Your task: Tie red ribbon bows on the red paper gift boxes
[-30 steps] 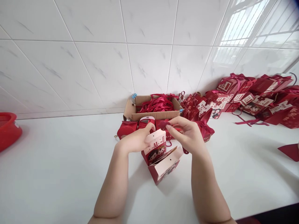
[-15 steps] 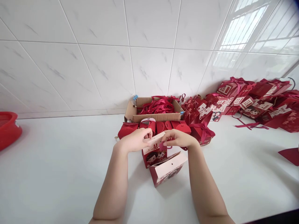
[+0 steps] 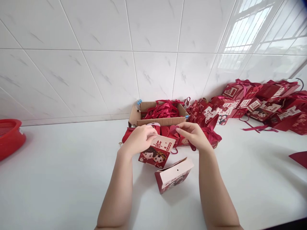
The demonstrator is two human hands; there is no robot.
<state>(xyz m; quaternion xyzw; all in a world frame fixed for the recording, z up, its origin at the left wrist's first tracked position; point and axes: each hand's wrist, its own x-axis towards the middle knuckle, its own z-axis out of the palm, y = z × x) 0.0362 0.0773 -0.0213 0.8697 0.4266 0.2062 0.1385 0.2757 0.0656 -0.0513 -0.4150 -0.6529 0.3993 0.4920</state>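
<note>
My left hand [image 3: 140, 138] is closed on the upper left edge of a red gift box [image 3: 157, 152] with a cartoon couple and a white top flap, tilted toward me. My right hand [image 3: 193, 134] pinches a red ribbon [image 3: 174, 129] at the box's top right corner. In front of them, a second red and pink box [image 3: 173, 175] lies on the white counter [image 3: 59, 179] with its pink flap up.
Behind my hands stands a cardboard box [image 3: 158, 116] full of red ribbons, with small red boxes [image 3: 211, 135] before it. A heap of finished red gift boxes [image 3: 259, 103] runs along the tiled wall at right. A red basket [image 3: 9, 137] sits far left.
The box in my hands has tipped so its printed face shows. My right hand has lifted the ribbon up and to the right. The lower box stays put.
</note>
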